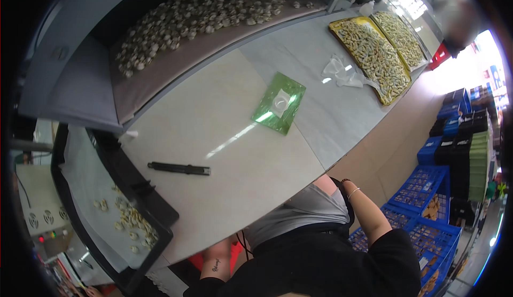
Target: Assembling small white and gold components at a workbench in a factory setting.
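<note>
My left forearm [216,259] goes under the front edge of the pale tabletop [235,185], which hides the hand. My right arm [371,211] bends in toward my waist. A bracelet [353,192] shows at its wrist, and dark cloth hides the fingers. Grey cloth [304,209] lies across my lap between the arms. On the table ahead, a slim black pen-like tool [179,168] rests at the left. Farther right lies a flat green packet [279,103] with a small whitish clear piece [281,103] on it. Neither hand visibly touches these.
A grey open-fronted cabinet [85,83] holds many small whitish pieces [197,14]. Yellow-rimmed trays [382,102] of pale elongated pieces stand far right beside crumpled clear plastic [342,72]. A black tray [155,206] stands left. Blue crates [417,190] line the right. Another person [456,16] is beyond.
</note>
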{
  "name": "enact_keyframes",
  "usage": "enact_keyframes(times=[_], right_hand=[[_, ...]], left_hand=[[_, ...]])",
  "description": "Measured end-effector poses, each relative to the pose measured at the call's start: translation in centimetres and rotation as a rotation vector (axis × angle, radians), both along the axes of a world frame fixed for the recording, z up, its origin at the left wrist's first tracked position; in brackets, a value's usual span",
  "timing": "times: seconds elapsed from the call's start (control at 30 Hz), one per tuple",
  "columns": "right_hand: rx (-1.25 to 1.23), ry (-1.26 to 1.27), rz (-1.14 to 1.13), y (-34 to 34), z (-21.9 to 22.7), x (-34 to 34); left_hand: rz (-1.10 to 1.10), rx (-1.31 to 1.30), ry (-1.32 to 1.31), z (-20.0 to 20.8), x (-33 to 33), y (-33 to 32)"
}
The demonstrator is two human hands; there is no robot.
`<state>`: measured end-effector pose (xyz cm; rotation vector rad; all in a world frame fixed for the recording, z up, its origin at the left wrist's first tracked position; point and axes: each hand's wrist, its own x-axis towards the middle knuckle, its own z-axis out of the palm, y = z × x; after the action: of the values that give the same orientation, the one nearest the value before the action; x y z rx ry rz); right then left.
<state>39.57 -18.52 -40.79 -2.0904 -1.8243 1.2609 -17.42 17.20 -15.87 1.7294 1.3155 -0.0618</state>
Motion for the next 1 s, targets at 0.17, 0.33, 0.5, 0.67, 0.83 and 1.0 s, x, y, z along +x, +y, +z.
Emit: enact_keyframes(times=[0.17, 0.33, 0.5, 0.67, 0.83, 1.0], right_hand=[[-0.205, 0.376, -0.754, 2.7, -0.8, -1.8], [-0.04, 0.43, -0.969, 9.6, 3.4, -8.7], [0.195, 0.496, -1.179, 13.3, 8.4, -6.5], [0.416, 0.55, -1.263, 16.7, 13.6, -5.4], [0.62, 0.658, -1.364, 19.5, 18.7, -7.8], [0.806, 0.847, -1.54, 18.7, 24.4, -3.5]], left_hand=[[-0.113, -0.028, 0.051, 1.1, 1.4, 3.1], [-0.091, -0.054, 0.081, 2.0, 3.7, 0.9], [-0.014, -0.06, 0.101, 2.2, 2.8, -2.1], [0.176, -0.083, 0.079, 1.1, 4.9, -9.1], [0.348, -0.101, 0.082, 1.2, 6.4, -13.7], [-0.172, -0.282, -0.267, 13.4, 7.1, -14.6]])
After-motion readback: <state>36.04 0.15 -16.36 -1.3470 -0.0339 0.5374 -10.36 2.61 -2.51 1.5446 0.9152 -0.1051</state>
